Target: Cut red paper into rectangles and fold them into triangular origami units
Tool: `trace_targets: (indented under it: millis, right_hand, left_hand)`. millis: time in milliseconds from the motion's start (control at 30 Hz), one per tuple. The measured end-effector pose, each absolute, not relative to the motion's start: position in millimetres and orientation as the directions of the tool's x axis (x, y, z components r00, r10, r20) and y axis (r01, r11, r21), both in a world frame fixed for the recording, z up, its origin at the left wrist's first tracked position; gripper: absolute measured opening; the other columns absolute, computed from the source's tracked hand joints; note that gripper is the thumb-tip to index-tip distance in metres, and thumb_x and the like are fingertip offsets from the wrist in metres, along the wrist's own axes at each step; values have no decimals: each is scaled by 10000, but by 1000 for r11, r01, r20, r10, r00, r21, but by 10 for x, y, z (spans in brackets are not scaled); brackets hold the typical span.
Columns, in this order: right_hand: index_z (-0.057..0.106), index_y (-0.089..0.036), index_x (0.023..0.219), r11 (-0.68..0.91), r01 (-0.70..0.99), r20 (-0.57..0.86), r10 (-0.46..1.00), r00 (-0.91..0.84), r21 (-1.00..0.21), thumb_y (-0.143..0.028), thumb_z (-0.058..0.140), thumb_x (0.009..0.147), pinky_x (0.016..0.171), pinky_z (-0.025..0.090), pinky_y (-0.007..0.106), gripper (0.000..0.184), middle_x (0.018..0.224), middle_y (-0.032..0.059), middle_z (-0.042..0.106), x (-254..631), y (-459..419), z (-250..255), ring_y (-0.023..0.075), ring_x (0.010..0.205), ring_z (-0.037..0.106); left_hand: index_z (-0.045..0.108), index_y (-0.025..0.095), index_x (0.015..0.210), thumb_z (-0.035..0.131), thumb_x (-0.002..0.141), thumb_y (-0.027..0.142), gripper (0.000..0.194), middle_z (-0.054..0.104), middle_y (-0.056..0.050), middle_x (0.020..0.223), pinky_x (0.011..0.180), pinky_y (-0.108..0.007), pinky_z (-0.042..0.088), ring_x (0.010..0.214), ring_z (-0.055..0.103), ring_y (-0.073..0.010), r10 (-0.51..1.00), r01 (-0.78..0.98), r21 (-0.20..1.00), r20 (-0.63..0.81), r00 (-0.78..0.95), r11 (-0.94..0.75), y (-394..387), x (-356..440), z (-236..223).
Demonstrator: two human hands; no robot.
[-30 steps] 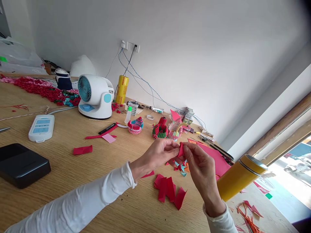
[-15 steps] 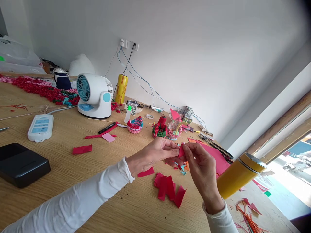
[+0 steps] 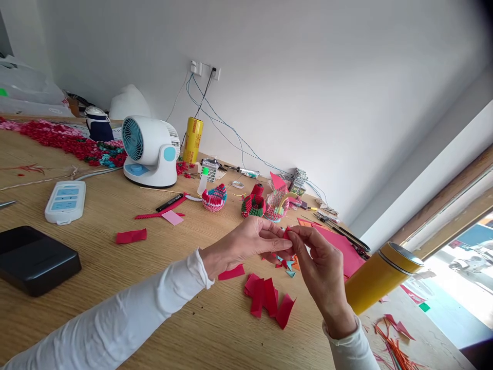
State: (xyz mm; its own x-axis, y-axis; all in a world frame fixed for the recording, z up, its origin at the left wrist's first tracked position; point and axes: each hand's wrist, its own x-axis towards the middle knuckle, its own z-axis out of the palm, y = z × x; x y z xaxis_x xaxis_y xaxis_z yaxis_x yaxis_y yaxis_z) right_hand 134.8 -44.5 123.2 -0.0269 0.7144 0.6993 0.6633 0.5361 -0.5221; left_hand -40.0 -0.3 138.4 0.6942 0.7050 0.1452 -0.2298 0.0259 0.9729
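A small folded piece of red paper [image 3: 287,234] is pinched between both hands above the table, mostly covered by fingertips. My left hand [image 3: 256,241] is closed on it from the left, thumb stretched along its lower edge. From the right, my right hand [image 3: 318,259] grips it between thumb and forefinger. Below the hands lie several loose red paper strips [image 3: 270,298], and another red strip [image 3: 231,273] sits under my left wrist. Behind the fingers, small folded blue and orange pieces [image 3: 290,274] are partly hidden.
A yellow flask [image 3: 379,275] stands close to my right wrist. Folded-paper baskets [image 3: 214,198], a white fan [image 3: 150,151], a power strip [image 3: 65,202], a black box [image 3: 36,262] and a black cutter [image 3: 169,202] are on the table [image 3: 162,267]. Large red sheets [image 3: 342,249] lie at right.
Both hands have drawn slightly closer together, and less of the red paper shows between the fingers. The loose strips on the table lie as before.
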Motion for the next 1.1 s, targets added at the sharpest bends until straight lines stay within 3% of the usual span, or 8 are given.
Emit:
trace_targets:
  millis: [133, 367, 600, 700, 800, 933, 1100]
  right_hand:
    - [661, -238, 1005, 573, 630, 685, 723, -87, -525, -281, 575, 918, 681, 538, 300, 130, 894, 46, 717, 1363, -435, 1232, 189, 777, 670]
    - [673, -219, 947, 571, 484, 600, 792, -113, -663, -337, 593, 908, 665, 549, 315, 148, 806, 51, 710, 1353, -479, 1319, 195, 732, 672]
    - [629, -234, 943, 520, 308, 538, 842, -29, -797, -312, 666, 866, 551, 520, 227, 115, 798, 12, 677, 1316, -491, 1342, 142, 695, 645]
    - [638, -235, 941, 524, 274, 544, 839, -7, -806, -294, 681, 855, 535, 516, 209, 113, 786, 6, 674, 1323, -486, 1329, 131, 685, 637]
    - [652, -231, 933, 545, 292, 576, 817, 26, -786, -290, 689, 845, 554, 530, 223, 112, 808, 16, 681, 1316, -495, 1331, 142, 708, 647]
    - [671, -231, 949, 553, 372, 609, 792, 43, -746, -314, 686, 841, 563, 536, 253, 136, 862, 39, 695, 1321, -504, 1345, 165, 734, 651]
    - [704, -234, 885, 516, 641, 625, 777, -71, -569, -339, 657, 858, 616, 503, 290, 118, 807, 25, 706, 1371, -528, 1391, 168, 693, 611]
  left_hand:
    - [635, 85, 900, 769, 720, 402, 389, 707, -67, 797, 631, -239, 430, 745, 655, -157, 727, -206, 979, 144, 672, -3, 11, -407, 1361]
    - [629, 126, 911, 708, 783, 410, 321, 724, -59, 809, 582, -227, 405, 741, 666, -160, 725, -214, 976, 182, 664, -48, 39, -437, 1379]
    - [591, 144, 829, 782, 680, 468, 405, 710, -50, 713, 552, -234, 434, 669, 690, -180, 756, -223, 971, 205, 622, -80, 49, -388, 1381]
    - [609, 138, 867, 759, 724, 444, 369, 724, -65, 758, 579, -236, 459, 729, 708, -194, 725, -218, 973, 202, 659, -73, 65, -423, 1391]
    - [647, 131, 949, 673, 819, 428, 325, 735, -94, 869, 642, -255, 493, 828, 712, -202, 657, -216, 972, 221, 721, -90, 80, -462, 1397]
    - [640, 143, 925, 771, 731, 369, 326, 735, -70, 857, 677, -274, 517, 796, 700, -184, 682, -251, 959, 272, 679, -132, 106, -449, 1355]
    - [653, 141, 894, 733, 764, 397, 298, 728, -74, 851, 736, -293, 517, 820, 690, -193, 691, -184, 920, 383, 613, -347, 102, -420, 1305]
